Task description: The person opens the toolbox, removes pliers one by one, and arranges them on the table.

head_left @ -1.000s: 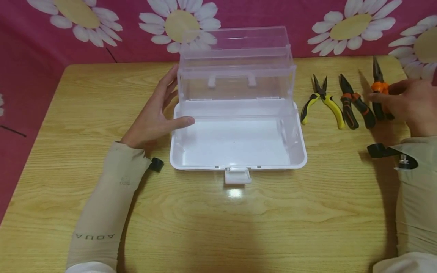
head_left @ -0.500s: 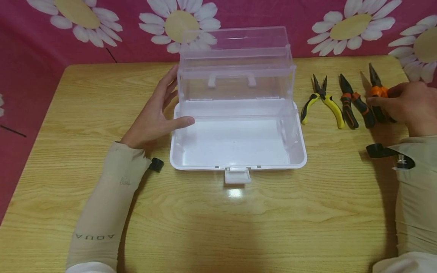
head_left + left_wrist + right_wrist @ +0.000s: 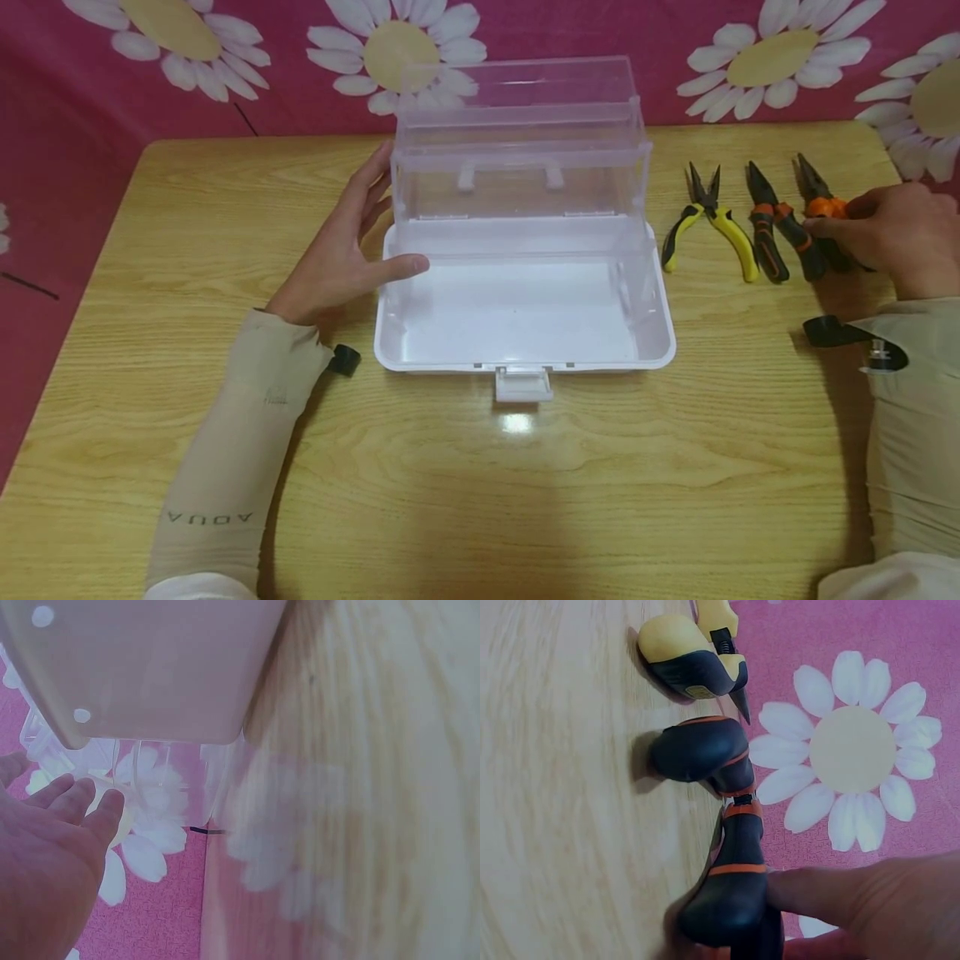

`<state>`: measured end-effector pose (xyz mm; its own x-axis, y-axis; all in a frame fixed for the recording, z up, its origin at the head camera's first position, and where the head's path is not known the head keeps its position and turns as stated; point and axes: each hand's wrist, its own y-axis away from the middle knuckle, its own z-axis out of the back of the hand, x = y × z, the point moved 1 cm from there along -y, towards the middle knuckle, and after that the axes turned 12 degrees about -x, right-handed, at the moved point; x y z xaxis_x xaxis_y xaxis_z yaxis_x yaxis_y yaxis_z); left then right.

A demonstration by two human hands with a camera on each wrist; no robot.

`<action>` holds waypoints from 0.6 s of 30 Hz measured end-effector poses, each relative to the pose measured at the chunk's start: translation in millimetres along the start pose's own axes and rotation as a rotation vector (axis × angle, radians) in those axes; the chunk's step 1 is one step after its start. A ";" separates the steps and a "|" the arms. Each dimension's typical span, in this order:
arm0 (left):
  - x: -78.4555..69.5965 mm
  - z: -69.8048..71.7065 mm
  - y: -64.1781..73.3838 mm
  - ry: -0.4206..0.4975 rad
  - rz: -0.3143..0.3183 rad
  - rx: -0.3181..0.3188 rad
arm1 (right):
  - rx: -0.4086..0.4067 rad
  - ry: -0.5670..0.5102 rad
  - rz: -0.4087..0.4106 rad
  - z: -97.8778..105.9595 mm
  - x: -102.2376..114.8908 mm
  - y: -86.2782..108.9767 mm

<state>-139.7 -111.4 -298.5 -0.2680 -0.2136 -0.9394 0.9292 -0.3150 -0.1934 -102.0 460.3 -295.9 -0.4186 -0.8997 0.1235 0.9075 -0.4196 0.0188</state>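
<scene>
A white toolbox [image 3: 517,312] with its clear lid [image 3: 517,179] raised stands mid-table, its inside bare. Spread along the lid's left side is my left hand [image 3: 341,242], fingers straight and thumb over the box's left rim. The left wrist view shows those fingers beside the clear plastic. At the right, my right hand [image 3: 903,233] pinches orange-and-black long-nose pliers [image 3: 823,207] by the handles, partly hidden by the fingers. Beside them lie black-and-orange pliers [image 3: 783,225], also in the right wrist view. Yellow-and-black long-nose pliers [image 3: 708,221] lie left of those, handles spread.
The front latch [image 3: 522,385] of the box hangs down. Behind the wooden table [image 3: 450,500] is a pink cloth [image 3: 562,33] with white flowers. Black wrist straps [image 3: 828,331] stick out from both sleeves.
The orange-and-black pliers have shifted left and down toward the black-and-orange pair, their tips swinging left, with my right hand on them. My left hand and the box stay put.
</scene>
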 end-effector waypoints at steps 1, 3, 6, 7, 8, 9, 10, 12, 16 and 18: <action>-3.3 0.2 1.1 0.000 0.001 -0.001 | 0.005 0.002 0.009 1.0 0.0 -0.6; -10.3 0.4 3.3 0.006 0.005 -0.002 | 0.021 0.014 0.026 3.0 0.0 -1.7; -19.5 0.4 5.8 0.015 0.011 0.004 | 0.055 0.041 0.055 4.4 -0.6 -3.2; -21.6 0.6 6.4 0.015 0.012 0.007 | 0.067 0.047 0.061 4.7 -0.9 -3.4; -23.1 0.8 7.0 0.014 0.015 0.009 | 0.085 0.049 0.056 4.9 -0.7 -3.9; -23.9 1.2 7.3 0.008 0.016 0.013 | 0.102 0.048 0.051 5.0 -0.8 -4.1; -24.0 1.6 7.4 0.003 0.015 0.018 | 0.112 0.048 0.050 5.1 -1.0 -4.0; -22.2 2.8 7.2 -0.012 0.017 0.025 | 0.123 0.035 0.053 5.2 -1.6 -2.9; -10.7 7.7 6.7 -0.055 0.027 0.042 | 0.136 0.046 0.066 5.9 -4.3 1.4; -4.0 12.4 7.9 -0.081 0.045 0.043 | 0.148 0.055 0.053 6.3 -4.7 3.1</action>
<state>-134.5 -124.4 -292.8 -0.2479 -0.3021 -0.9205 0.9294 -0.3424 -0.1379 -97.0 464.0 -290.1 -0.3673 -0.9271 0.0741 0.9220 -0.3525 0.1602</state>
